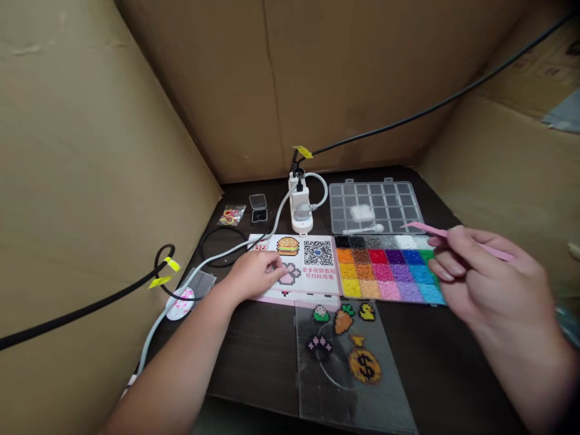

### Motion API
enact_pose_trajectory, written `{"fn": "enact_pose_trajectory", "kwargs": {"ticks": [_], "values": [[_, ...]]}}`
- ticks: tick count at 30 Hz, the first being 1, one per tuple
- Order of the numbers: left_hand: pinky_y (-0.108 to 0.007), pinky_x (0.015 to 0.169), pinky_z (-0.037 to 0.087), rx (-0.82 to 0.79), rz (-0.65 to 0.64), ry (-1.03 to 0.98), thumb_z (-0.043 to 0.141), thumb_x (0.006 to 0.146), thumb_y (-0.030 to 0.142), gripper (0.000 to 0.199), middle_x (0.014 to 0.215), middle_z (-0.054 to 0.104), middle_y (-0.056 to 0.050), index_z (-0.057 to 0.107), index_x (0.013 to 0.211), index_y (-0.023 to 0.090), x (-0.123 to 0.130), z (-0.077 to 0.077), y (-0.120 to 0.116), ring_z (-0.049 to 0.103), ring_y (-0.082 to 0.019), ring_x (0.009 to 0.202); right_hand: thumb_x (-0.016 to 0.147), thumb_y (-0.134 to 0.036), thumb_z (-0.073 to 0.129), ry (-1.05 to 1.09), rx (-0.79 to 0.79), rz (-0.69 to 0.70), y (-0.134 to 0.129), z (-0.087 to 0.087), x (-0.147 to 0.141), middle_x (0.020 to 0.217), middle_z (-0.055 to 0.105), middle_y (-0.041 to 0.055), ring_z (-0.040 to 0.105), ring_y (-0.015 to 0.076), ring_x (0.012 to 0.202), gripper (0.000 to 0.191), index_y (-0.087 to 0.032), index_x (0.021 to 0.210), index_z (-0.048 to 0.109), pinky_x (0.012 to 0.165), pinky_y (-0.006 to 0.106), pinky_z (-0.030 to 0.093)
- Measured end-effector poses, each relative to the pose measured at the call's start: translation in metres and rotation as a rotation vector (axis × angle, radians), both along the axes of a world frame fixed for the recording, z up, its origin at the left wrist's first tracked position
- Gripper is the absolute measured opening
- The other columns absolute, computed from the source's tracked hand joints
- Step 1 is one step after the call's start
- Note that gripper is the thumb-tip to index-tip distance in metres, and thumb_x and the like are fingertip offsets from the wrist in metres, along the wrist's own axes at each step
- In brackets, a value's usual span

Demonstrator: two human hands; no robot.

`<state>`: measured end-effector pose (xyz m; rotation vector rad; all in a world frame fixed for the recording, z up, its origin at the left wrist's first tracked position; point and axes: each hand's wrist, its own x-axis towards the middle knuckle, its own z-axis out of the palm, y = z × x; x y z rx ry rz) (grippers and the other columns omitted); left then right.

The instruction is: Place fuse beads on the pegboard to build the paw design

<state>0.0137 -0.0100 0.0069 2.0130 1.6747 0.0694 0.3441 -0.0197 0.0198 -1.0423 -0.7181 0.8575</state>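
My left hand [257, 275] rests on a printed pattern sheet [324, 287], its fingers loosely curled with the thumb apart, beside a pink paw picture. In my right hand [489, 272] is a pair of pink tweezers [426, 227], pinched between thumb and fingers, tips pointing left. The hand hovers over the right end of a compartment box of coloured beads [378, 272]. Nearer to me lies a clear pegboard [385, 399] with bead figures: a carrot [344, 320], a duck [367, 312], a money bag [365, 365], a green-and-white figure [321, 313] and a partial pink-and-black figure [319, 344].
Behind the beads lies a clear compartment lid [399, 208] holding a white scoop [365, 229]. A white power strip [301, 220] with plugs stands mid-back. Cables [190, 269] run along the left, near a small black-filled case [259, 214] and a bag [232, 215]. Cardboard walls surround the table.
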Motion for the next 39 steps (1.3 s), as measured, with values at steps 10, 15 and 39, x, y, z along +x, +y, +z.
{"fn": "enact_pose_trajectory", "kwargs": {"ticks": [10, 15, 39], "values": [[-0.032, 0.064, 0.034, 0.047, -0.004, -0.006, 0.066, 0.093, 0.048, 0.027, 0.076, 0.069, -0.001, 0.070, 0.080, 0.024, 0.001, -0.002, -0.002, 0.058, -0.019, 0.072, 0.085, -0.066, 0.080, -0.390, 0.000, 0.157, -0.022, -0.016, -0.013, 0.072, 0.079, 0.0110, 0.051, 0.0103, 0.040, 0.053, -0.015, 0.100, 0.081, 0.040, 0.027, 0.043], [-0.032, 0.066, 0.037, 0.072, 0.010, 0.002, 0.070, 0.093, 0.049, 0.027, 0.082, 0.074, -0.002, 0.073, 0.083, 0.025, 0.002, -0.002, -0.003, 0.063, -0.020, 0.077, 0.085, -0.063, 0.077, -0.619, -0.089, 0.237, -0.018, -0.033, -0.007, 0.081, 0.082, 0.0126, 0.062, 0.0152, 0.049, 0.055, -0.016, 0.112, 0.081, 0.048, 0.030, 0.056], [-0.038, 0.091, 0.052, 0.226, 0.097, 0.150, 0.054, 0.101, 0.052, 0.035, 0.118, 0.082, -0.010, 0.077, 0.106, 0.026, 0.017, -0.010, -0.017, 0.072, -0.030, 0.115, 0.073, -0.030, 0.085, -0.537, -0.093, 0.265, 0.007, -0.041, 0.003, 0.072, 0.080, 0.0109, 0.067, 0.0214, 0.044, 0.028, -0.020, 0.098, 0.083, 0.041, 0.030, 0.054]]}}
